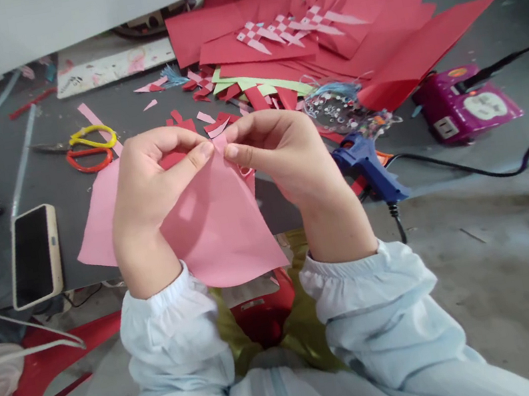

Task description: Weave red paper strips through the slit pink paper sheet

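A sheet of pink paper (222,232) hangs over the table's front edge, held up at its top corner. My left hand (155,182) pinches that corner between thumb and forefinger. Close beside it, my right hand (282,151) pinches the same narrow end, the two thumb tips almost touching. The corner looks gathered or folded there, though my fingers hide part of it. Another pink piece (100,218) shows behind my left wrist; whether it joins the held sheet I cannot tell. Scissors with yellow and red handles (91,148) lie left of my left hand.
Red sheets (259,16) with pink-and-white woven paper pieces (281,27) are heaped at the back. A blue glue gun (373,163) lies right of my right hand, near a purple power box (466,103) with black cables. A phone (34,253) rests at the left edge.
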Demonstrator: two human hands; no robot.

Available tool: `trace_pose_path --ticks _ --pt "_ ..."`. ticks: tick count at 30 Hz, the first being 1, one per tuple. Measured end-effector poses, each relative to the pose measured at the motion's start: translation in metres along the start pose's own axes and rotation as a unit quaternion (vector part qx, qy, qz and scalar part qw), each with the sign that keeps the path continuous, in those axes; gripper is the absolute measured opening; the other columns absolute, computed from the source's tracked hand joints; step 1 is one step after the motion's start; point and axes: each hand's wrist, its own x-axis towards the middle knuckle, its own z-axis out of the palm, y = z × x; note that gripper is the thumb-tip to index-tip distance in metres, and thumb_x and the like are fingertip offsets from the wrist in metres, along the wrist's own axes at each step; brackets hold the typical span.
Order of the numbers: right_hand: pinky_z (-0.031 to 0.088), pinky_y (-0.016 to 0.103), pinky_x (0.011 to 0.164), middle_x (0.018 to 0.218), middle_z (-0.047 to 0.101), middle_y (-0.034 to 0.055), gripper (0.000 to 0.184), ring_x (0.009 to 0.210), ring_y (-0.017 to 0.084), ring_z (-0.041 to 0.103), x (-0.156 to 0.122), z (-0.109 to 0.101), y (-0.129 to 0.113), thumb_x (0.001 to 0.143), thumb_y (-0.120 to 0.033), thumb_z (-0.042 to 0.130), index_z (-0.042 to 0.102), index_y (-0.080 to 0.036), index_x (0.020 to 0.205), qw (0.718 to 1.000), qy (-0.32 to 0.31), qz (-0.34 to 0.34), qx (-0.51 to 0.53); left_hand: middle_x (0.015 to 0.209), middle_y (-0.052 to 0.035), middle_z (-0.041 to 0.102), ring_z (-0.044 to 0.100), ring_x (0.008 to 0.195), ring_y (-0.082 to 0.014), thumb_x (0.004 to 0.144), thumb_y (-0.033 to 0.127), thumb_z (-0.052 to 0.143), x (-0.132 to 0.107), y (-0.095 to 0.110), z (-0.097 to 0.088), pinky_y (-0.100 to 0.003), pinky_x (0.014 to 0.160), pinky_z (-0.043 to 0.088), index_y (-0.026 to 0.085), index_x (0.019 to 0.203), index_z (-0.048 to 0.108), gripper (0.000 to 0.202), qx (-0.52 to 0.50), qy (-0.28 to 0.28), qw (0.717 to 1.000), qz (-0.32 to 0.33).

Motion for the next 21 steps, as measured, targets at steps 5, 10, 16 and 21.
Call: trace_pose_path --ticks 5,10,16,21 --pt "0.050 0.025 0.061 0.081 0.068 -0.0003 0.034 0.070 0.009 0.059 0.0004 -0.0024 0.0009 0.071 -0.049 0.082 0.069 -0.020 0.083 1.000 -0.015 0.006 0.008 0.084 -0.0008 0.074 0.070 0.084 -0.0187 0.087 0.041 0.070 -0.0007 0.0004 -0.0015 -0.034 0.084 0.058 0.024 0.079 0.073 0.019 0.011 -0.007 1.000 -0.001" --pt "0.048 0.025 0.061 0.079 0.065 -0.0008 0.038 0.068 0.009 0.057 0.0010 -0.0012 0.0019 0.071 -0.053 0.082 0.067 -0.020 0.083 1.000 -0.012 -0.003 0.001 0.086 -0.0012 0.074 0.070 0.086 -0.0192 0.088 0.043 0.069 -0.0009 -0.0004 -0.0010 -0.035 0.086 0.058 0.024 0.081 0.073 0.021 0.010 -0.013 1.000 0.005" --pt "0.049 0.026 0.063 0.081 0.064 -0.0008 0.041 0.071 0.010 0.058 0.0021 0.0016 0.0049 0.071 -0.058 0.079 0.064 -0.021 0.080 1.000 0.000 -0.015 -0.019 0.085 -0.0007 0.073 0.069 0.085 -0.0185 0.088 0.041 0.070 0.0004 -0.0006 0.0004 -0.033 0.084 0.058 0.023 0.080 0.072 0.020 0.019 0.006 1.000 0.011" --pt "0.050 0.026 0.065 0.083 0.063 -0.0004 0.032 0.073 0.010 0.060 0.0017 0.0031 0.0080 0.078 -0.051 0.076 0.063 -0.022 0.082 0.999 0.003 -0.032 -0.026 0.081 -0.0003 0.073 0.069 0.082 -0.0176 0.089 0.039 0.070 0.0002 -0.0017 -0.0012 -0.032 0.081 0.058 0.023 0.079 0.071 0.018 0.023 0.005 0.999 0.023"
